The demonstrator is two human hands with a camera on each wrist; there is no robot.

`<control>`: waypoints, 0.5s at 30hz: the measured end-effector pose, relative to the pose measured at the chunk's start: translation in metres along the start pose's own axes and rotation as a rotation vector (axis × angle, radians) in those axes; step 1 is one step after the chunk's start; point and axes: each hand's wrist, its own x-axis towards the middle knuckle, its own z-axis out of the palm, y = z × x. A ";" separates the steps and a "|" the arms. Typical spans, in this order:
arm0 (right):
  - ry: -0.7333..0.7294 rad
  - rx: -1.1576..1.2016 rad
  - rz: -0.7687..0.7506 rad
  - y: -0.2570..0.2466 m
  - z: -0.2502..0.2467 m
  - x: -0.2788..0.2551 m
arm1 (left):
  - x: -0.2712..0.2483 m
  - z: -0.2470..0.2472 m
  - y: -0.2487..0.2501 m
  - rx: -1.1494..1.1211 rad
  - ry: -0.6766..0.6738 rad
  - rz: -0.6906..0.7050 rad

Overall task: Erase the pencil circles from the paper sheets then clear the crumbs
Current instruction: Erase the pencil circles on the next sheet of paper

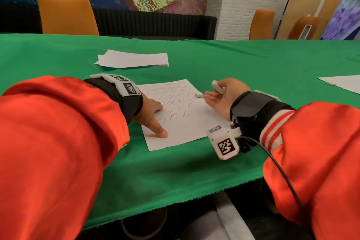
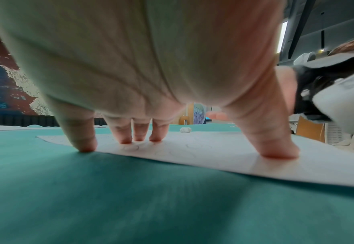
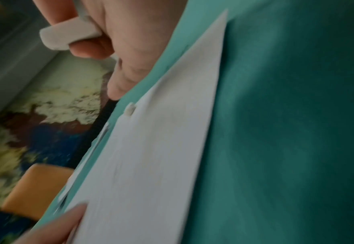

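Right hand [image 1: 222, 96] pinching white block eraser [image 1: 217, 86] hovers just right of white circle-covered paper sheet [image 1: 181, 122], which left hand [image 1: 151, 115] pins with spread fingertips.

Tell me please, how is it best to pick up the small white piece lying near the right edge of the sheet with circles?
Pinch the small white piece by its two long sides, coming straight down from above. It lies flat and free on the sheet, just ahead of the right hand's fingertips, which hold the eraser. The left hand presses the paper, so probably nothing slides.
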 end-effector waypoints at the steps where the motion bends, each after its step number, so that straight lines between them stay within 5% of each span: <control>1: -0.052 -0.046 0.034 0.005 0.008 -0.007 | -0.001 0.000 0.000 0.000 0.005 0.000; 6: -0.189 -0.107 0.169 0.035 0.032 -0.013 | -0.004 0.000 0.003 -0.012 0.009 -0.002; 15: 0.154 -0.082 0.012 0.003 -0.009 0.013 | -0.005 -0.001 0.001 0.001 -0.014 0.007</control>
